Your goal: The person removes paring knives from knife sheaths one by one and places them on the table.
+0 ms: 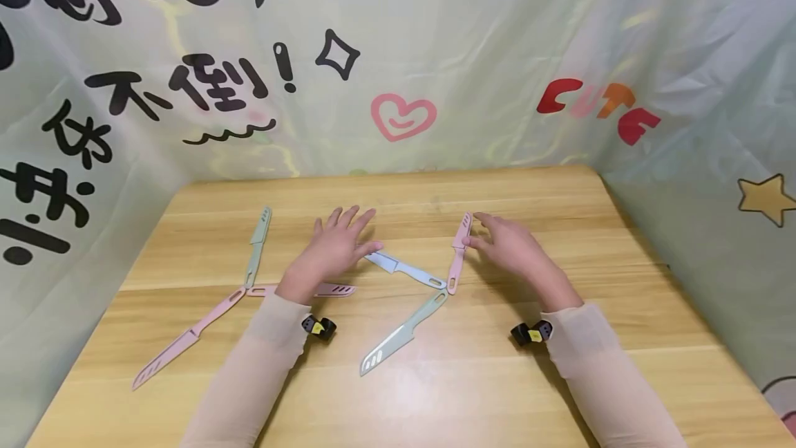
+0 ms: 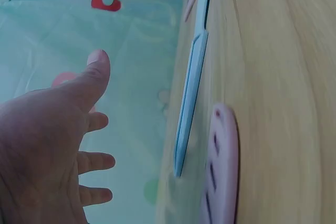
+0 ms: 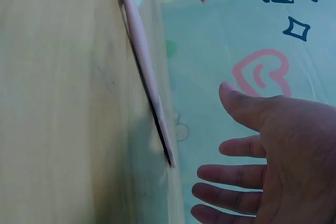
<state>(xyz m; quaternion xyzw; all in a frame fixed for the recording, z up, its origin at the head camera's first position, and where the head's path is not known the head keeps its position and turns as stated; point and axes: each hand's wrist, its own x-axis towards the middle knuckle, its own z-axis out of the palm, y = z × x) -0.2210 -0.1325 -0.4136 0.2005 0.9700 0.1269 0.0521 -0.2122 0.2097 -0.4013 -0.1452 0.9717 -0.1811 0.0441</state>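
My left hand (image 1: pixel 332 247) hovers with spread fingers over the table, its thumb over the tip of a blue knife (image 1: pixel 413 272). Under my left wrist runs a pink sheathed knife (image 1: pixel 338 290), partly hidden. My right hand (image 1: pixel 513 247) has its fingers extended beside an upright-lying pink knife (image 1: pixel 457 265) and holds nothing. A green knife (image 1: pixel 404 330) joins the blue and pink ones, their handle ends meeting in a three-armed shape. In the right wrist view the pink knife (image 3: pixel 144 61) lies apart from my fingers.
Left of my left arm, another green knife (image 1: pixel 257 247) and a pink knife (image 1: pixel 189 341) meet the horizontal pink one at their handle ends. The wooden table (image 1: pixel 497 393) borders a printed curtain (image 1: pixel 485 54) at the back and sides.
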